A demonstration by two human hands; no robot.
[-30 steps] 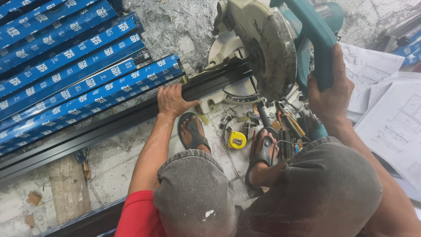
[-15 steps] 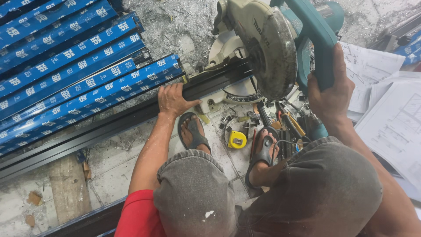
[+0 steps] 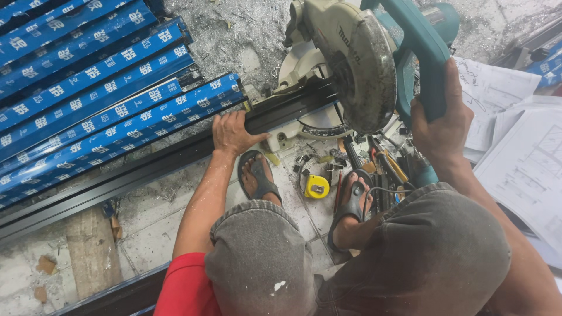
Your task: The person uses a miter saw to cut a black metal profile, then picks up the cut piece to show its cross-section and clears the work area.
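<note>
I squat on the floor over a miter saw (image 3: 351, 64) with a teal handle and a grey blade guard. My right hand (image 3: 442, 123) is shut around the saw's handle, and the blade guard sits low over a long black metal profile (image 3: 152, 167). My left hand (image 3: 233, 133) presses flat on that profile, just left of the saw's base. The profile runs from the saw down to the lower left.
Several blue-wrapped profiles (image 3: 88, 99) lie stacked at the upper left. A yellow tape measure (image 3: 317, 187) and loose hand tools (image 3: 380, 167) lie between my sandalled feet. Paper drawings (image 3: 515, 129) are spread at the right. Metal shavings cover the floor behind the saw.
</note>
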